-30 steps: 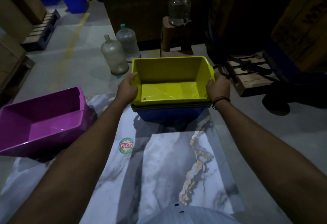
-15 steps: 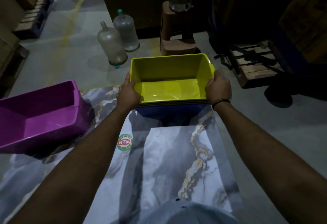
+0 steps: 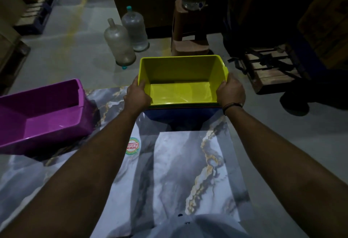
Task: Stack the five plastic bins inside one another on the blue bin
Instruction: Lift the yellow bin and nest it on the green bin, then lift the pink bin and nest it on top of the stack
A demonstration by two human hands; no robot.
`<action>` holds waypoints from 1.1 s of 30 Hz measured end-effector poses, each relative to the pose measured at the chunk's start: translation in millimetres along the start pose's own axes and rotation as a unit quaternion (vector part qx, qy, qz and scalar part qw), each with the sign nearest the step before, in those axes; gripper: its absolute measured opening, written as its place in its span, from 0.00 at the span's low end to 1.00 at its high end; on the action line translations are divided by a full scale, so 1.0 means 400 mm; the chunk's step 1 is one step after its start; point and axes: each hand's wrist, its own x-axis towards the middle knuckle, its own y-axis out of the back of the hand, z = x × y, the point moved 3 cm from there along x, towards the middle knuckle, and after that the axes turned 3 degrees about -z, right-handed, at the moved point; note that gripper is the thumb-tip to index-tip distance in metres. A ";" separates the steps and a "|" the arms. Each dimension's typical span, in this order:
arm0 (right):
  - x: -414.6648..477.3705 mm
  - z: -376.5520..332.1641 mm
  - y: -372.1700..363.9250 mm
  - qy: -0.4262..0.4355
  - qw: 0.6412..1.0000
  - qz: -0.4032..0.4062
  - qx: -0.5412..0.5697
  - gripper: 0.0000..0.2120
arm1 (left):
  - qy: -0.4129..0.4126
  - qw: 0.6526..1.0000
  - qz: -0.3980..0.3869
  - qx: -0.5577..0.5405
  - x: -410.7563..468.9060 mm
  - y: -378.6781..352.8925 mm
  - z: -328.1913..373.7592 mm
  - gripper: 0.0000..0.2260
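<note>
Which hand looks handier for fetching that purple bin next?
Left. The purple bin lies on the left hand's side, while the right hand grips the far side of the yellow bin and would likely have to cross over.

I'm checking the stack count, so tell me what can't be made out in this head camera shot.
- Bins between the yellow bin and blue bin: only thin rim edges show, too dark to count.
- Purple bin: its left end is cut off by the frame edge.
- Fingertips of the left hand and right hand: partly hidden by the yellow bin's walls.
</note>
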 end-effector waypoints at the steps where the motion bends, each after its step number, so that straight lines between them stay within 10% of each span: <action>1: -0.004 -0.003 0.005 0.000 1.000 -0.002 -0.007 0.20 | 0.008 1.000 -0.005 0.012 -0.003 0.002 0.005 0.31; 14: -0.183 -0.105 0.014 0.077 0.990 0.096 -0.064 0.28 | -0.096 0.988 0.120 -0.001 -0.177 0.057 -0.134 0.28; 33: -0.598 -0.725 -0.290 0.414 0.910 0.002 -0.027 0.17 | 0.003 0.978 0.208 0.021 -0.323 0.310 -0.702 0.22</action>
